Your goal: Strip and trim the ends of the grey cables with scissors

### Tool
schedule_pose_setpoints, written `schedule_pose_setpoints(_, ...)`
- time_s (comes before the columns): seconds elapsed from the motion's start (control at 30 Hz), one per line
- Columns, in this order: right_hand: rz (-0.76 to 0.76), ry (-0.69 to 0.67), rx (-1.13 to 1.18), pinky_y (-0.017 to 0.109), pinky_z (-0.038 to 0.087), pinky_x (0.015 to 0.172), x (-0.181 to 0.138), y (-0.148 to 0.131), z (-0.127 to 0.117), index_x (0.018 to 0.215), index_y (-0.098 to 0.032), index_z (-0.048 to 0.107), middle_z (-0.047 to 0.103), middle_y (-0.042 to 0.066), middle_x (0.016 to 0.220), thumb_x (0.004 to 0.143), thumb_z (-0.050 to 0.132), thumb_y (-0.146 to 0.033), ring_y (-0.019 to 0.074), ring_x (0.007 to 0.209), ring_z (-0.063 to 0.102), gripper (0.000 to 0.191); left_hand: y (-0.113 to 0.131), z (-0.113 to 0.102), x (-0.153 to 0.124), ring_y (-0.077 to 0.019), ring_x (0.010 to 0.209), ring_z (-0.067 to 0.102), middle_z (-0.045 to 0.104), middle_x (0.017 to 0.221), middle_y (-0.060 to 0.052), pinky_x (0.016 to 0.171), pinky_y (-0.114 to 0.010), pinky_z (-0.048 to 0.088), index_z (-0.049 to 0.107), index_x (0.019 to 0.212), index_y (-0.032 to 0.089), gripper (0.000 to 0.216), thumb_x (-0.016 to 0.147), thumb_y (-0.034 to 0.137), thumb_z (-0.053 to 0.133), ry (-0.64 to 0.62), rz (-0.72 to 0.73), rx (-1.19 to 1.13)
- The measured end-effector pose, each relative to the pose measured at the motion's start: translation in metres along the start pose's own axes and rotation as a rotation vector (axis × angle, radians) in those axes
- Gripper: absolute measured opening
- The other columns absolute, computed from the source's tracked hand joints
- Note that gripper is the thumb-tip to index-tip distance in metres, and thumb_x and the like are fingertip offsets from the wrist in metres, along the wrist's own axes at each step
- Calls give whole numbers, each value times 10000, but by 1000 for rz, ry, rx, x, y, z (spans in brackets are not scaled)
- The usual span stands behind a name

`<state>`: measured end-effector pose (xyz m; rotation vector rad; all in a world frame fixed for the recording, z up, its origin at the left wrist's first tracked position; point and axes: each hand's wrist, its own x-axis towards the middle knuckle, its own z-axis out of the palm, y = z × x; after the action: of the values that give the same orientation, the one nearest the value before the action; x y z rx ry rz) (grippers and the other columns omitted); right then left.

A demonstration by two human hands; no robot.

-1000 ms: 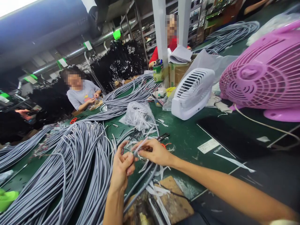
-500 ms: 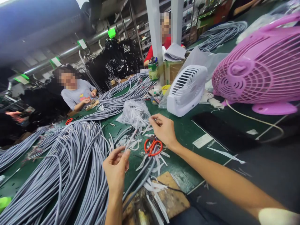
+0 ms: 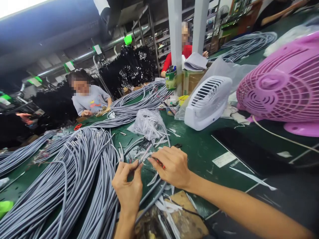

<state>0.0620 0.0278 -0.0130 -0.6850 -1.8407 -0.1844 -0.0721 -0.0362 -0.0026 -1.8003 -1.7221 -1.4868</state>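
My left hand (image 3: 128, 186) is closed, with thumb and forefinger pinching a grey cable (image 3: 135, 163) near its end. Close by on the right, my right hand (image 3: 171, 166) is also closed, its fingertips almost meeting the left ones. Whatever those right fingertips pinch is too small to make out. A bit of red scissors handle (image 3: 160, 163) shows between the right thumb and fingers; most of the scissors is hidden behind that hand. Beyond both hands, thin white strips spill from a clear plastic bag (image 3: 148, 122) among small dark scraps.
Thick bundles of grey cables (image 3: 74, 172) cover the left side. A white fan (image 3: 208, 103), a pink fan (image 3: 276, 86) and a dark flat object (image 3: 244, 149) are at right. Below sits a stained wooden block (image 3: 186, 215). A co-worker (image 3: 91, 96) sits across the table.
My right hand has moved left and down from beside the bag to my left fingertips, now covering most of the scissors. The whole view has shifted slightly.
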Motion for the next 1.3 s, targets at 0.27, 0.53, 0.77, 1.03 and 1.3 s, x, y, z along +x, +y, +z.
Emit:
schedule_pose_setpoints(0.27,6,-48,23,268,244,562,-1,2,1,599,-159,581,584,0,518,871,484,-269,119,524,448,309,-1,1,-2,-85,488,473,515,571,41,492,-191,401,616,696,182,69,746,136,622,-30,51,66)
schedule_pose_setpoints(0.53,29,-31,78,261,275,554,-2,1,1,592,-160,580,579,-8,510,851,510,-265,111,508,446,288,2,2,0,-85,485,477,519,557,37,485,-188,401,610,661,178,86,736,140,620,-46,22,45)
schedule_pose_setpoints(0.77,129,-82,286,229,327,537,-3,1,2,632,-159,586,563,-5,513,855,492,-268,107,496,470,265,5,1,-1,-120,555,578,617,627,-2,492,-196,459,660,751,171,82,706,237,643,-133,-257,-193)
schedule_pose_setpoints(1.03,331,-195,577,200,328,477,-3,0,5,598,-154,546,512,-17,505,831,497,-283,84,461,440,271,5,1,3,-97,508,528,575,599,9,447,-171,422,722,776,195,132,659,243,681,-147,-356,-343)
schedule_pose_setpoints(1.3,496,-213,808,183,325,419,1,-4,2,640,-146,563,526,-11,533,819,488,-286,77,450,415,239,7,2,3,-104,515,498,548,577,10,466,-190,400,717,709,178,130,657,295,693,-128,-417,-320)
